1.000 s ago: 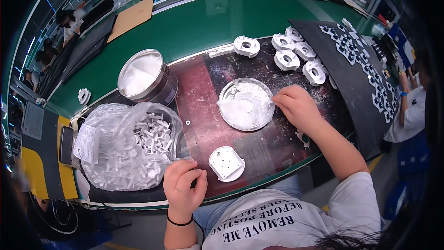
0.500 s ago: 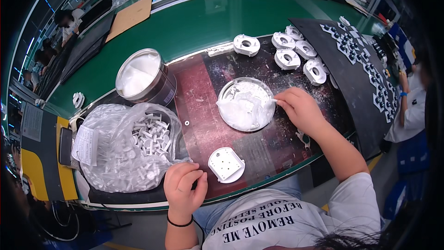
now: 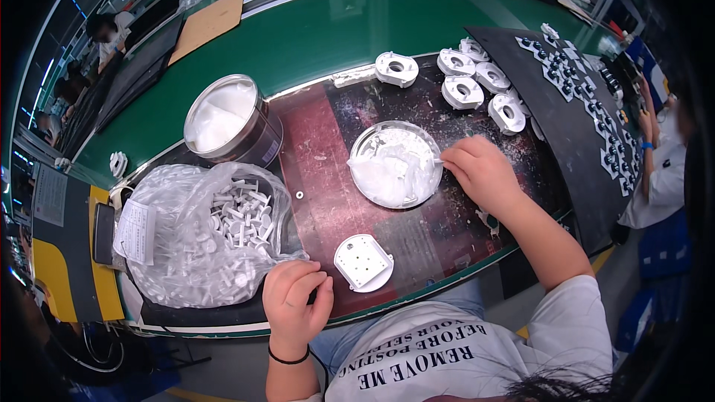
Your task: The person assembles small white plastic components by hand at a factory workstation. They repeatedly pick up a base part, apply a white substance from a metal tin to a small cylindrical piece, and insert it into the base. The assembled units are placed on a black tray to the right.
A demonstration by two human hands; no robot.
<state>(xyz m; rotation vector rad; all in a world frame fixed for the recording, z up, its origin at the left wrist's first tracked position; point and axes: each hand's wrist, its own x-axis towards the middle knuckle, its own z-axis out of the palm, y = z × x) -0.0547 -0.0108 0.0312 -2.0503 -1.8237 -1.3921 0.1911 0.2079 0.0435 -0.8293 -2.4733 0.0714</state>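
Note:
My right hand is closed in a pinch at the right rim of a round shallow dish. A small white piece pokes out from its fingertips over the rim; its kind is mostly hidden. Thick white paste is smeared inside the dish. My left hand is closed, fingers curled, beside the edge of a clear plastic bag; whatever it holds is hidden. White plastic pins with round heads fill the bag. Just right of my left hand, a white rounded plate with small holes lies on the table.
A metal tin of white paste stands behind the bag. Several white ring-shaped housings sit at the far right. Beyond them, a dark board bears rows of small parts. A tiny white ring lies mid-table. Another person works at the right.
Both hands keep nearly the same places and grips. The scene shifts very slightly in the picture. The person at the right has moved an arm.

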